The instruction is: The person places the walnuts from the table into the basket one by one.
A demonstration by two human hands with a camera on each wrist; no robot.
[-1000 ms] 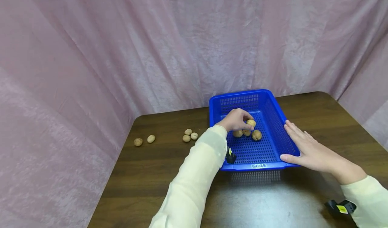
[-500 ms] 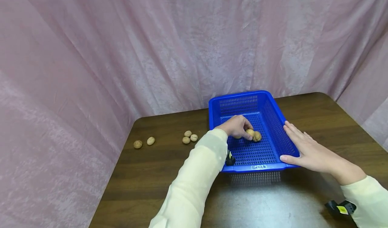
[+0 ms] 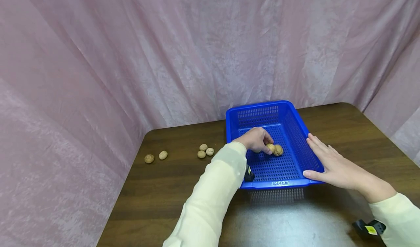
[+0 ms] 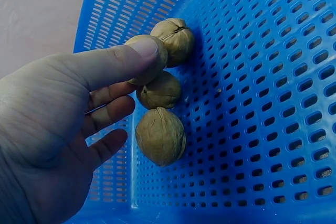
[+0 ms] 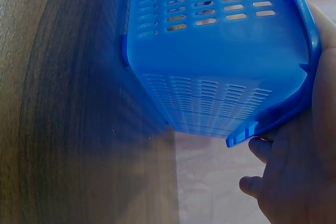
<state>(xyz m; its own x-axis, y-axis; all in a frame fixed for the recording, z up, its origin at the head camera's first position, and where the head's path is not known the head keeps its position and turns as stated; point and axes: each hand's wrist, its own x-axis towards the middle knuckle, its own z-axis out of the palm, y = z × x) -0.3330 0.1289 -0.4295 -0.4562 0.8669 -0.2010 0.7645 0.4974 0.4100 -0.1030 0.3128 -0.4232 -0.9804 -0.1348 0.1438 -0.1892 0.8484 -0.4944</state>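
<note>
Left hand (image 3: 254,139) lowered round tan walnut (image 4: 148,57) into blue perforated plastic basket (image 3: 296,139), still pinching it; right hand (image 3: 331,163) lay flat on rim. The walnut looked light, hard, rolly; best pinched across the middle.

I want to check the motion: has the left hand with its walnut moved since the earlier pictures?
Yes. The left hand has gone down with its walnut, from above the other walnuts to the floor of the blue basket, beside them.

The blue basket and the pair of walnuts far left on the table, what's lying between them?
Three more walnuts in a cluster on the table, seen in the head view.
</note>
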